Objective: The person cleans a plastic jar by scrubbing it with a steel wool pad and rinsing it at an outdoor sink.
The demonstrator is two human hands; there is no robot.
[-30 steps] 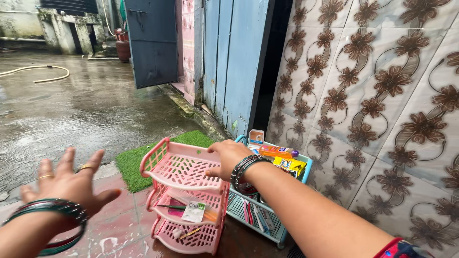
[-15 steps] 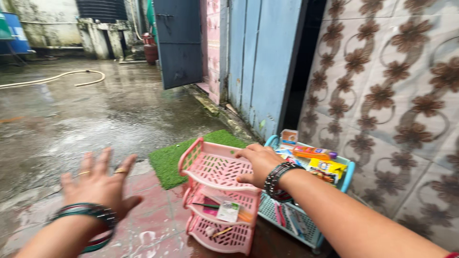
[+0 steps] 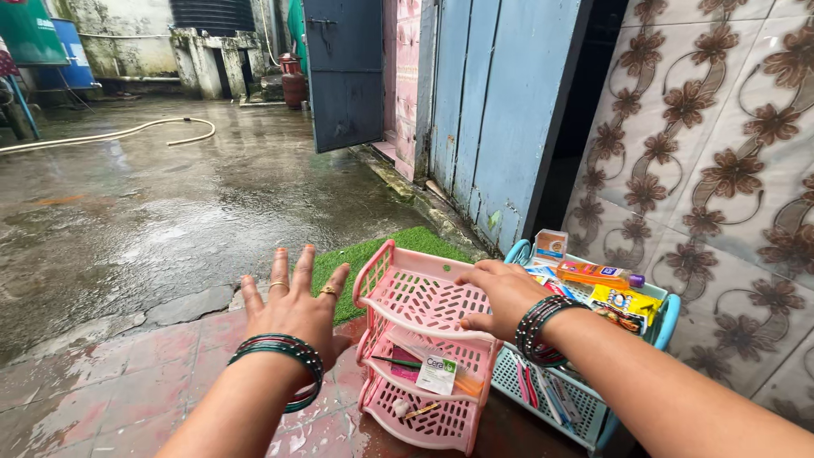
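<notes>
wet floor (image 3: 127, 220): grey yard, with red tiles near the person.
wall (image 3: 721, 170): flower tiles, right of the racks.
pink rack (image 3: 415, 297): three shelves, standing tall on the red tiles, top shelf bare.
blue rack (image 3: 670, 314): just beside the pink rack, on its right, full of small packs.
right hand (image 3: 502, 293): lies on the pink rack's top right rim, fingers bent over it, thumb under.
left hand (image 3: 297, 305): spread wide, holds nothing, just left of the pink rack, not touching.
nearer hand: the right one.
</notes>
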